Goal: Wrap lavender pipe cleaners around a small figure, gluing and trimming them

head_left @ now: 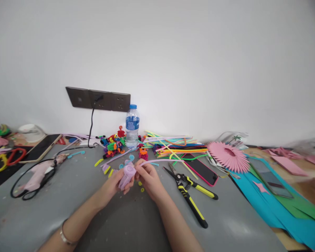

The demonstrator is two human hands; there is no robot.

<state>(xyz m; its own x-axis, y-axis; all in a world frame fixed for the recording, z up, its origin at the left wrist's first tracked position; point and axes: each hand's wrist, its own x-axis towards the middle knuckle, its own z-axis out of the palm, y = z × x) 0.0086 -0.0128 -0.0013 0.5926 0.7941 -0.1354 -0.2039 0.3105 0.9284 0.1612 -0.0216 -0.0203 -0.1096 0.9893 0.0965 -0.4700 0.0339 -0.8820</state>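
My left hand (120,180) is closed around a lilac pipe-cleaner figure (129,172) with a coiled, rounded top. Beside it, my right hand (148,177) pinches a lilac pipe cleaner (164,161) where it meets the figure; its free end stretches off to the right. On the grey mat (115,224), small yellow and light-blue curled pieces (130,159) lie behind and around both hands. My fingers partly hide the lower part of the figure.
Pruning shears (190,196) lie right of my hands, near a pink-edged phone (201,169). Behind stand a water bottle (132,127) and a pile of pipe cleaners (178,148). At left lies a corded glue gun (39,175); at right, a pink pleated paper ring (228,157).
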